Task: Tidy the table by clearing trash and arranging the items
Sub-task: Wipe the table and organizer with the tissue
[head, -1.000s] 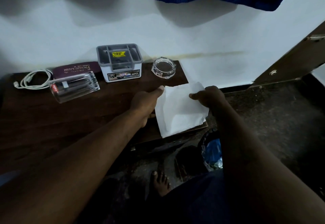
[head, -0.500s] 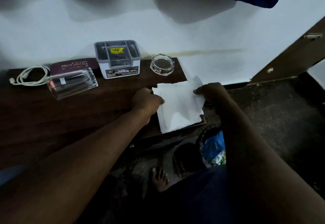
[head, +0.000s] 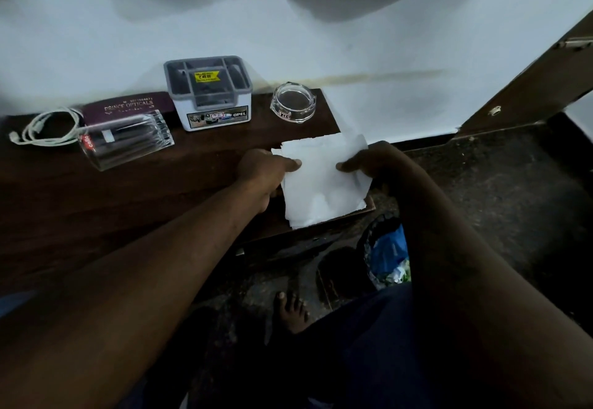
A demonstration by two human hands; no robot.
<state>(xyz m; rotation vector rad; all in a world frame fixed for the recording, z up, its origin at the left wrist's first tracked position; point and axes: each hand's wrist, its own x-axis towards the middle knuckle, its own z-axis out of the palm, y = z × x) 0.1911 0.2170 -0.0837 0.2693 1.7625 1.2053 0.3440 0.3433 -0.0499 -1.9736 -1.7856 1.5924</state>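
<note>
light: dim, cool, brightest on the white wall (head: 224,23) at 12 o'clock | shadows: soft dark patches on it at 11 and 1 o'clock; floor (head: 513,200) from 3 to 6 o'clock nearly black | focus: slightly soft, noisy | edges: wide-angle bending

So the white paper sheets (head: 321,184) are a loose stack with uneven edges, sitting at the right front corner of the bench (head: 128,203). The left hand (head: 263,168) pinches the left edge and the right hand (head: 372,161) pinches the right. Along the back of the bench there's a coiled white cable (head: 41,129) far left, a maroon "Prince Opticals" glasses case (head: 128,107) lying flat, and a clear tumbler (head: 128,140) tipped on its side just in front of it. Then comes a grey-topped white organiser box (head: 208,94) standing upright, and a round glass ashtray (head: 293,104) to its right, near the paper but apart from it.
</note>
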